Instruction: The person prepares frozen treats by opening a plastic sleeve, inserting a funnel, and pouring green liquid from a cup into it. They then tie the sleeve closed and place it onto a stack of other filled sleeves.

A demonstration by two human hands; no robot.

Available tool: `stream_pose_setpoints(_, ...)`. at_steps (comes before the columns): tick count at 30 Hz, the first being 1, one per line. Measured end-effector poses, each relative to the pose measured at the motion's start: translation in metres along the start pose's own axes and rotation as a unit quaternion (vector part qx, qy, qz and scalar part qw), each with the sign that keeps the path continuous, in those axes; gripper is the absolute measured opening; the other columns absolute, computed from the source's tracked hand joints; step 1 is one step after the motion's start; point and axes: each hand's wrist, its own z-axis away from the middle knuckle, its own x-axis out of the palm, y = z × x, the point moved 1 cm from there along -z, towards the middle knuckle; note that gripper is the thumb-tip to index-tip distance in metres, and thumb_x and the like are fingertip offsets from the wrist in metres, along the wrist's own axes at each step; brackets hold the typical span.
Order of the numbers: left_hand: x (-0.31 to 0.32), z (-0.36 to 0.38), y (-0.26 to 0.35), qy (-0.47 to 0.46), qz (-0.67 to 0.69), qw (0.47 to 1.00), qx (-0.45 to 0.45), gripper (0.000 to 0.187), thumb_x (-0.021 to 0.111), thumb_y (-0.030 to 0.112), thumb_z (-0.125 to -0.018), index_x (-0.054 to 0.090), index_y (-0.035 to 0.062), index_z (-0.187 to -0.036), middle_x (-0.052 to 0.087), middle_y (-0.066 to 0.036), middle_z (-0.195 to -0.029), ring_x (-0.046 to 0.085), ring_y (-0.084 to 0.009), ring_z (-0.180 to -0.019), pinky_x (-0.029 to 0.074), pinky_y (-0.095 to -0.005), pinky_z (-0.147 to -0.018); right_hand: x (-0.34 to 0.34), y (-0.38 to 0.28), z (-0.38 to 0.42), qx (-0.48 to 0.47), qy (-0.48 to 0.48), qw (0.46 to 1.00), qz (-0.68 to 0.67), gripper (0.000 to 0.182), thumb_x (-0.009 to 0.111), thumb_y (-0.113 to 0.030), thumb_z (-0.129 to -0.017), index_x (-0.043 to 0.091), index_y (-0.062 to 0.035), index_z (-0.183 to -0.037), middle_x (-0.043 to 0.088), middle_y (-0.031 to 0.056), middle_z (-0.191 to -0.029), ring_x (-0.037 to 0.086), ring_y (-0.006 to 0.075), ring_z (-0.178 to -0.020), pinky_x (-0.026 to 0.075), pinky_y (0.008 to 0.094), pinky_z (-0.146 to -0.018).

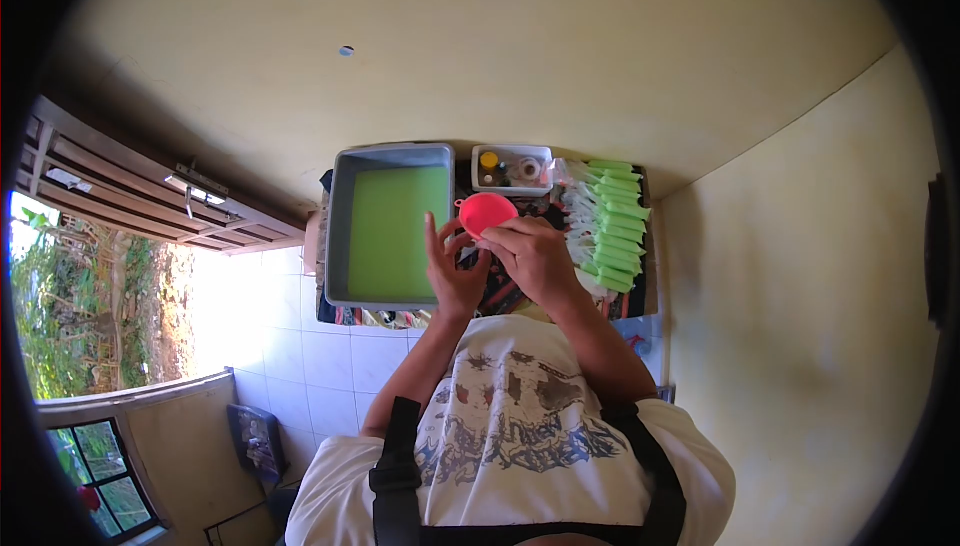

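A red funnel (487, 214) is held over the table, between a grey tub and a row of filled bags. My right hand (527, 251) grips its near right edge with the fingers closed. Just left of the funnel is my left hand (457, 271), its index finger raised and its thumb and other fingers curled together; what they hold, if anything, is too small to make out. Green liquid fills the grey tub (343, 236) on the left. Several clear bags of green liquid (618, 241) lie stacked in a row on the right, their empty ends pointing left.
Behind the funnel stands a small white container (512, 187) with a yellow-lidded jar and a roll of tape. A dark patterned cloth (505, 296) covers the table. The wall rises directly behind it. An open doorway and a dark chair (257, 443) are at the left.
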Motion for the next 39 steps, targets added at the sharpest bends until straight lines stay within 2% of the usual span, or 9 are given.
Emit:
stream_pose_setpoints(2,-0.002,-0.002,0.006,0.001,-0.032,0.997,0.065,0.107,0.083,-0.011,-0.082,0.024,0.0046,-0.17,0.07,-0.025,-0.135,0.071,-0.0279,-0.122,0.062,-0.0387,-0.096,0.004,-0.001,-0.003,0.006,-0.012,1.0,-0.001,0.015,0.082,-0.017,-0.09,0.081,-0.0092,-0.103,0.076,0.0093,-0.095,0.073,0.0332,-0.086,0.059,0.044,-0.08)
stream_pose_setpoints(8,-0.008,-0.012,0.007,-0.011,-0.218,0.961,0.172,0.076,0.081,-0.011,-0.079,0.059,0.0046,-0.15,0.063,-0.021,-0.147,0.071,-0.0358,-0.121,0.065,-0.0409,-0.088,0.009,-0.004,-0.007,0.004,-0.048,0.998,-0.033,0.013,0.083,-0.016,-0.089,0.08,-0.0074,-0.098,0.075,0.0098,-0.091,0.073,0.0336,-0.085,0.059,0.0443,-0.078)
stream_pose_setpoints(11,-0.007,-0.01,0.004,0.011,-0.184,0.969,0.164,0.067,0.08,-0.011,-0.077,0.068,0.0066,-0.141,0.063,-0.022,-0.147,0.071,-0.0374,-0.12,0.065,-0.0412,-0.088,0.008,0.0,-0.007,-0.012,-0.063,0.997,-0.047,0.013,0.082,-0.016,-0.089,0.08,-0.0068,-0.098,0.075,0.0099,-0.091,0.073,0.0333,-0.085,0.059,0.0445,-0.079)
stream_pose_setpoints(21,-0.034,-0.008,-0.015,-0.012,-0.228,0.962,0.152,0.067,0.083,-0.009,-0.079,0.067,0.0079,-0.141,0.062,-0.022,-0.15,0.067,-0.0385,-0.131,0.064,-0.0414,-0.092,0.034,0.006,-0.004,-0.018,-0.055,0.993,-0.107,0.023,0.083,-0.017,-0.087,0.08,-0.0064,-0.107,0.075,0.0098,-0.094,0.075,0.0295,-0.086,0.059,0.042,-0.085)
stream_pose_setpoints(24,-0.052,-0.013,-0.025,0.018,-0.184,0.979,0.085,0.071,0.088,-0.006,-0.077,0.065,0.0092,-0.142,0.062,-0.021,-0.151,0.064,-0.0394,-0.136,0.06,-0.0471,-0.105,0.043,0.031,0.01,0.145,-0.006,0.961,-0.235,0.045,0.086,-0.017,-0.086,0.075,-0.0072,-0.128,0.075,0.0137,-0.111,0.074,0.0318,-0.104,0.057,0.0433,-0.096)
stream_pose_setpoints(27,-0.08,-0.022,-0.031,0.046,-0.196,0.973,0.109,0.071,0.091,-0.006,-0.075,0.066,0.0091,-0.14,0.061,-0.021,-0.151,0.062,-0.0416,-0.138,0.062,-0.0457,-0.105,0.097,0.116,0.047,0.164,0.039,0.985,0.025,0.075,0.09,-0.019,-0.083,0.058,-0.0059,-0.149,0.067,0.0199,-0.133,0.067,0.0369,-0.123,0.053,0.0485,-0.106)
stream_pose_setpoints(30,-0.102,-0.026,-0.031,0.058,-0.142,0.982,0.109,0.073,0.089,-0.01,-0.077,0.062,0.0083,-0.143,0.055,-0.021,-0.156,0.059,-0.0412,-0.141,0.066,-0.0446,-0.102,0.142,0.155,0.083,0.226,-0.018,0.961,0.161,0.102,0.094,-0.021,-0.078,0.039,-0.0014,-0.161,0.056,0.0282,-0.147,0.058,0.044,-0.135,0.051,0.0515,-0.109)
stream_pose_setpoints(33,-0.125,-0.033,-0.029,0.068,-0.122,0.984,0.108,0.078,0.087,-0.013,-0.079,0.056,0.0072,-0.147,0.05,-0.022,-0.16,0.057,-0.041,-0.143,0.066,-0.0477,-0.103,0.19,0.195,0.098,0.208,0.018,0.974,0.082,0.113,0.095,-0.02,-0.074,0.031,-0.0004,-0.164,0.056,0.0293,-0.144,0.055,0.0472,-0.136,0.045,0.054,-0.116)
stream_pose_setpoints(39,-0.179,-0.042,-0.031,0.095,-0.131,0.98,0.113,0.081,0.085,-0.015,-0.078,0.053,0.0077,-0.149,0.051,-0.022,-0.159,0.057,-0.0416,-0.143,0.065,-0.0484,-0.104,0.199,0.162,0.07,0.186,0.148,0.971,0.018,0.088,0.094,-0.014,-0.071,0.05,-0.003,-0.146,0.059,0.0225,-0.135,0.057,0.0439,-0.127,0.047,0.0538,-0.111)
